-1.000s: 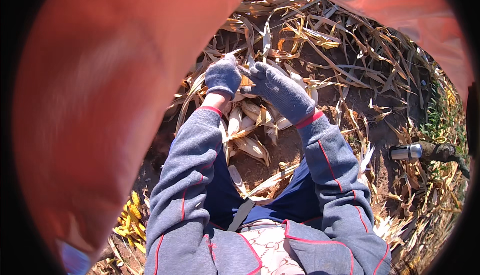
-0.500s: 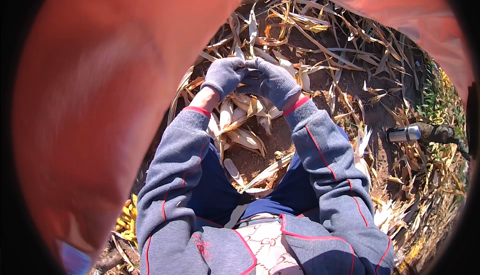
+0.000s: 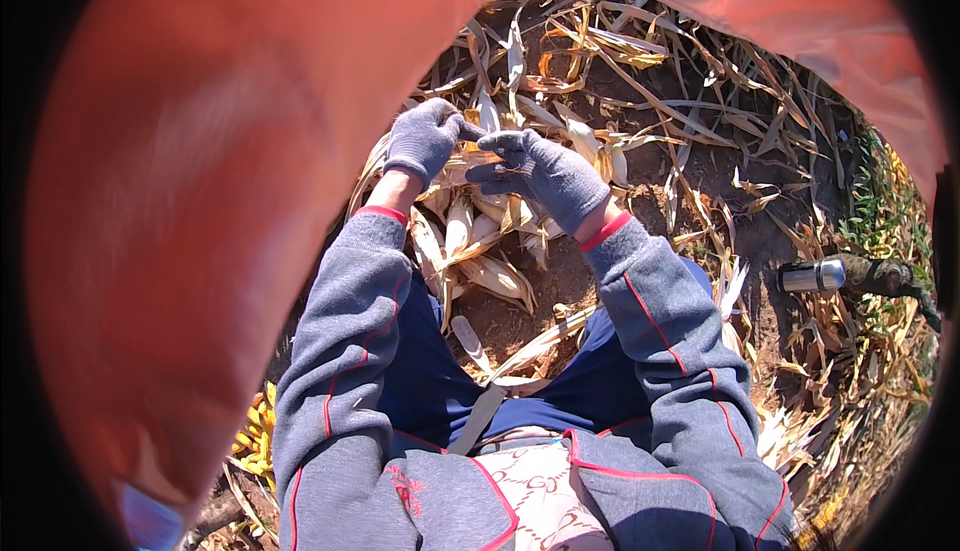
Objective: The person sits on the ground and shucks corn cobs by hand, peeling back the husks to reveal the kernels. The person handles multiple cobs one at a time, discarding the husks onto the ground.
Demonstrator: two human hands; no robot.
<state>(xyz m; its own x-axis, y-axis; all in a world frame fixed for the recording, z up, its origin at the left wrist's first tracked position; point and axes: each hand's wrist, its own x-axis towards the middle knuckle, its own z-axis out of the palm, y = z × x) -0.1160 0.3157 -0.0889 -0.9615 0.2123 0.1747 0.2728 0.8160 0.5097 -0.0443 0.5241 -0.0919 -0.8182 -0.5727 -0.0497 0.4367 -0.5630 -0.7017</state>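
Observation:
My gloved left hand [image 3: 424,139] is over a heap of corn ears, its fingers mostly curled. One finger or thumb reaches right and meets my right hand's fingertips; anything pinched there is too small or hidden to make out. My gloved right hand [image 3: 548,176] faces it, index finger stretched toward the left hand and thumb side apart below. Beneath both hands lie several corn ears in pale dry husks [image 3: 495,279] on the soil. A pale, narrow, flat piece [image 3: 468,339] rests between my legs, its kind unclear.
A red-orange sheet [image 3: 210,201] hangs across the left and top. Dry corn stalks and leaves [image 3: 690,111] litter the ground ahead. A silver flask [image 3: 812,275] lies at the right beside a dark branch [image 3: 880,273]. Bare yellow corn ears [image 3: 255,433] are piled at lower left.
Both hands were close together and have drawn partly apart: the left moved slightly left and up, the right slightly right and down. The gap between the right hand's fingers shows more.

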